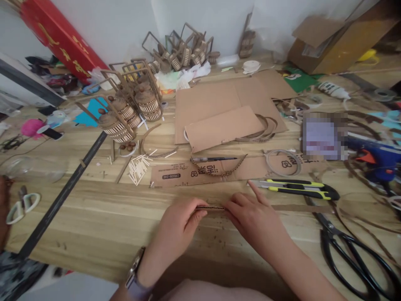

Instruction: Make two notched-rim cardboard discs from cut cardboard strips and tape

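In the head view, the left hand (181, 223) and right hand (252, 211) reach up from the bottom edge, wrists angled inward, fingers pinched closed on one thin cardboard strip (211, 207) just below centre. The right forefinger extends toward one utility knife (297, 189). Two scissors (330, 226) lie on the tabletop (94, 225), far left and lower right.

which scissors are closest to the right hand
The black-handled scissors, lying right of the right hand; the white-handled scissors are far left of the left hand.
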The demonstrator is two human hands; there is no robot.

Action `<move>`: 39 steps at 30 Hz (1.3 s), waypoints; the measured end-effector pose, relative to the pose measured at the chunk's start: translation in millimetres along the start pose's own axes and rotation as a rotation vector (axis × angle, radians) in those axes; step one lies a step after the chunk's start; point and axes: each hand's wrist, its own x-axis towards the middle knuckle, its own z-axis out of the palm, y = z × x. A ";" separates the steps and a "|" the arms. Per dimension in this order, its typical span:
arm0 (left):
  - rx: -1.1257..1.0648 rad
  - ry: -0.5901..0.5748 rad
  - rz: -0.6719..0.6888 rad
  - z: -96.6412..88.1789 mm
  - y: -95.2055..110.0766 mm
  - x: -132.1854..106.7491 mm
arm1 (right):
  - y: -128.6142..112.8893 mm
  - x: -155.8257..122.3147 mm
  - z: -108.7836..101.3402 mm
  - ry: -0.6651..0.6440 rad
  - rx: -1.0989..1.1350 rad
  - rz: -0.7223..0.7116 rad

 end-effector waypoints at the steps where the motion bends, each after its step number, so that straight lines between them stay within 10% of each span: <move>1: 0.033 -0.023 0.004 1.9 -1.5 -1.3 | -0.4 -0.2 0.2 0.004 0.001 0.001; 39: 0.279 -0.101 0.160 18.9 -5.2 7.0 | -1.8 1.4 -3.3 -0.034 0.025 0.014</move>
